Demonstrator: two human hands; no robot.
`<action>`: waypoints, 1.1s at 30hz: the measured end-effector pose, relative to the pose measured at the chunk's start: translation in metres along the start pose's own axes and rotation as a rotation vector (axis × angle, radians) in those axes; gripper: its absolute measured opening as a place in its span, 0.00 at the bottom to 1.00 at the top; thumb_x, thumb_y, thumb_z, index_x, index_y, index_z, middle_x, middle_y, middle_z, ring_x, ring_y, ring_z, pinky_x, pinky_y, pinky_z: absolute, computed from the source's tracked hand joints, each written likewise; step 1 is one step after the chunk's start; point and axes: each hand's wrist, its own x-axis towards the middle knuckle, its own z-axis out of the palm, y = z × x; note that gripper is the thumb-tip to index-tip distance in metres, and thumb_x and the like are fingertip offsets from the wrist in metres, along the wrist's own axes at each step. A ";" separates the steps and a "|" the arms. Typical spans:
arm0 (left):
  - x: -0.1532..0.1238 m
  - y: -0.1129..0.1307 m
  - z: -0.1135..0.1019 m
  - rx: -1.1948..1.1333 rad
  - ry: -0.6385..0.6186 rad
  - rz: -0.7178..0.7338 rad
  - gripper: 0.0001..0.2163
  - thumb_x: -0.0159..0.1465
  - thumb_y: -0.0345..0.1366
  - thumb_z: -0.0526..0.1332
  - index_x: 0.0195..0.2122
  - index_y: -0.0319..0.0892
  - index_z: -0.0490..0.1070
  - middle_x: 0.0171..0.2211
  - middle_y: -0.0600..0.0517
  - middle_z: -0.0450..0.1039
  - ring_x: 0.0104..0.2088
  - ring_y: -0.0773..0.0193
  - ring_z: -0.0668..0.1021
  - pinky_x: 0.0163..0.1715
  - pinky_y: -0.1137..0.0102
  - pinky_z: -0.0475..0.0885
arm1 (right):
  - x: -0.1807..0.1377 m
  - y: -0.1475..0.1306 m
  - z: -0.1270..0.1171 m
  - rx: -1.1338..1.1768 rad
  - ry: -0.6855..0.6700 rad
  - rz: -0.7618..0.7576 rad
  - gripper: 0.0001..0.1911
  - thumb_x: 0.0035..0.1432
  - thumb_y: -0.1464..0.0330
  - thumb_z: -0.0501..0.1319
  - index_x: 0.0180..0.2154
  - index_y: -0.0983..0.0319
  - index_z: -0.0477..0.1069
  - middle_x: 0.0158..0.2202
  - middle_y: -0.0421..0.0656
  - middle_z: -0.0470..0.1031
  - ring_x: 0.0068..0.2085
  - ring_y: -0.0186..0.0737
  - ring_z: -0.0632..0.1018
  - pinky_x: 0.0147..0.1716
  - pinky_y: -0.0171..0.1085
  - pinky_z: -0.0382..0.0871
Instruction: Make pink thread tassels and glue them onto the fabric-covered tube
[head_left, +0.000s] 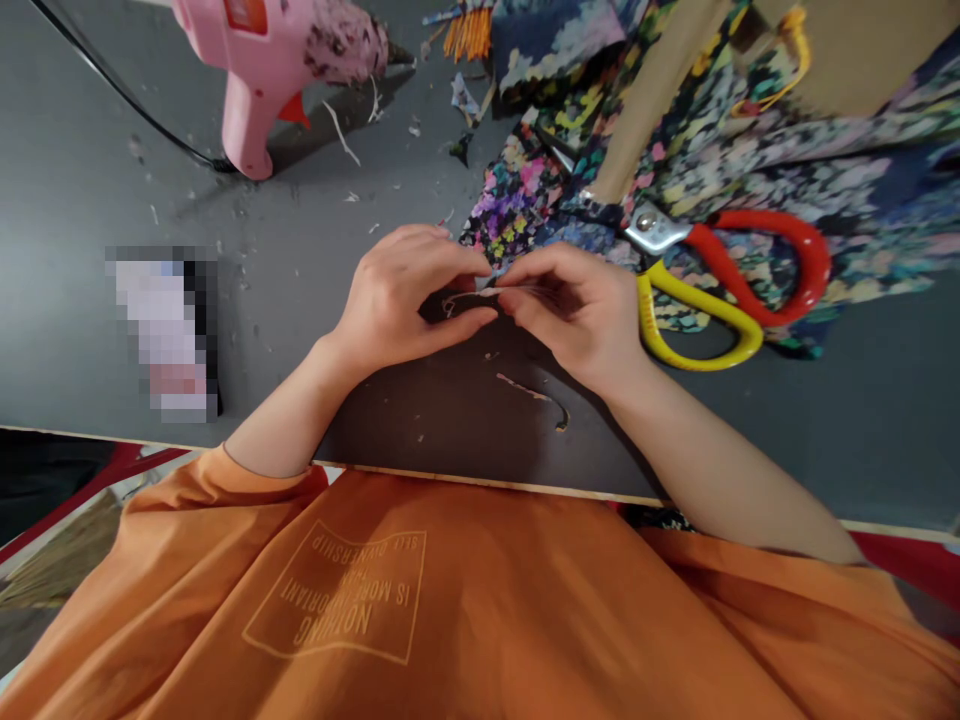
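My left hand (405, 300) and my right hand (577, 310) meet over the grey table (112, 200), fingertips pinched together on a small dark piece with a pale edge (469, 300). Both hands are closed on it. Just beyond my fingers lies flowered fabric (517, 205). Scissors (720, 285) with one red and one yellow handle rest on that fabric, right beside my right hand.
A pink glue gun (262, 60) with a black cord lies at the far left. Brown cardboard (660, 90) sits among the fabric at the back right. A thin curled scrap (536, 395) and small snippets lie near the table's front edge. A blurred patch sits at the left.
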 end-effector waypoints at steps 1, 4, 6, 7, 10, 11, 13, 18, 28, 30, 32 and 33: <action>0.000 0.000 0.000 -0.008 0.011 0.003 0.07 0.66 0.44 0.59 0.41 0.49 0.70 0.30 0.54 0.76 0.34 0.65 0.79 0.51 0.61 0.75 | 0.000 0.000 0.000 0.005 -0.006 0.008 0.05 0.61 0.63 0.62 0.36 0.56 0.75 0.31 0.37 0.77 0.31 0.33 0.76 0.30 0.34 0.71; 0.000 -0.001 0.002 -0.041 0.018 0.019 0.04 0.67 0.39 0.58 0.39 0.49 0.70 0.30 0.55 0.74 0.33 0.67 0.78 0.52 0.60 0.75 | 0.000 0.001 -0.001 0.025 -0.020 0.003 0.05 0.60 0.64 0.62 0.37 0.56 0.75 0.32 0.37 0.77 0.32 0.33 0.77 0.31 0.34 0.72; 0.000 -0.003 0.002 -0.032 0.014 0.040 0.03 0.67 0.37 0.57 0.39 0.48 0.70 0.30 0.55 0.74 0.34 0.67 0.79 0.52 0.61 0.74 | 0.000 0.003 -0.002 0.015 -0.026 -0.023 0.05 0.59 0.65 0.63 0.38 0.56 0.75 0.34 0.38 0.77 0.34 0.34 0.77 0.34 0.35 0.73; 0.000 -0.003 0.003 -0.018 0.014 0.059 0.03 0.67 0.37 0.57 0.40 0.48 0.70 0.31 0.55 0.74 0.34 0.67 0.79 0.51 0.62 0.74 | 0.000 0.004 -0.002 0.004 -0.030 -0.034 0.05 0.59 0.65 0.63 0.39 0.56 0.75 0.35 0.38 0.77 0.35 0.34 0.77 0.36 0.36 0.73; 0.000 -0.004 0.003 0.030 0.017 0.111 0.03 0.67 0.36 0.57 0.41 0.48 0.68 0.31 0.56 0.74 0.34 0.68 0.79 0.51 0.64 0.74 | 0.000 0.004 -0.002 -0.015 -0.041 -0.028 0.06 0.59 0.66 0.62 0.40 0.56 0.75 0.37 0.38 0.78 0.37 0.36 0.78 0.39 0.38 0.74; 0.000 -0.004 0.003 0.042 0.014 0.116 0.03 0.67 0.36 0.57 0.41 0.47 0.68 0.30 0.56 0.74 0.34 0.68 0.79 0.51 0.65 0.74 | 0.000 0.003 -0.001 -0.012 -0.036 -0.023 0.05 0.60 0.65 0.62 0.39 0.56 0.75 0.36 0.38 0.78 0.37 0.35 0.78 0.38 0.37 0.74; 0.001 -0.004 0.003 0.054 0.011 0.120 0.02 0.67 0.35 0.57 0.40 0.47 0.67 0.29 0.56 0.73 0.32 0.69 0.79 0.51 0.65 0.74 | 0.000 0.002 -0.001 -0.015 -0.030 -0.023 0.04 0.60 0.65 0.62 0.37 0.57 0.75 0.33 0.38 0.77 0.35 0.34 0.77 0.36 0.36 0.73; 0.001 -0.003 0.004 0.020 0.030 0.109 0.06 0.66 0.39 0.59 0.44 0.46 0.67 0.30 0.55 0.75 0.33 0.66 0.79 0.48 0.63 0.77 | 0.001 0.001 -0.002 0.006 -0.024 -0.027 0.05 0.61 0.65 0.62 0.35 0.58 0.75 0.32 0.37 0.77 0.33 0.33 0.77 0.32 0.34 0.71; 0.004 0.005 -0.002 -0.116 0.185 -0.130 0.09 0.69 0.40 0.55 0.43 0.49 0.74 0.34 0.52 0.77 0.38 0.65 0.80 0.43 0.64 0.78 | 0.011 -0.004 -0.005 0.265 0.367 -0.089 0.06 0.61 0.66 0.63 0.35 0.54 0.80 0.31 0.39 0.77 0.33 0.32 0.77 0.34 0.33 0.72; 0.003 0.004 -0.001 -0.177 0.227 -0.185 0.09 0.69 0.40 0.55 0.44 0.50 0.75 0.34 0.52 0.76 0.37 0.66 0.79 0.42 0.65 0.77 | 0.017 -0.007 -0.019 0.226 0.535 -0.235 0.05 0.59 0.64 0.65 0.34 0.57 0.80 0.28 0.40 0.76 0.26 0.31 0.74 0.27 0.35 0.68; 0.002 0.001 0.002 -0.297 0.260 -0.244 0.08 0.68 0.41 0.58 0.44 0.51 0.74 0.35 0.53 0.76 0.34 0.68 0.78 0.39 0.67 0.77 | 0.023 -0.009 -0.039 0.064 0.571 -0.169 0.04 0.58 0.66 0.65 0.34 0.59 0.79 0.30 0.41 0.75 0.30 0.32 0.75 0.33 0.36 0.69; 0.001 0.000 0.004 -0.380 0.282 -0.264 0.07 0.67 0.40 0.60 0.43 0.50 0.74 0.35 0.54 0.75 0.32 0.70 0.77 0.37 0.69 0.76 | 0.025 -0.009 -0.049 -0.099 0.557 -0.159 0.04 0.59 0.67 0.64 0.35 0.59 0.78 0.30 0.40 0.74 0.29 0.31 0.73 0.32 0.36 0.66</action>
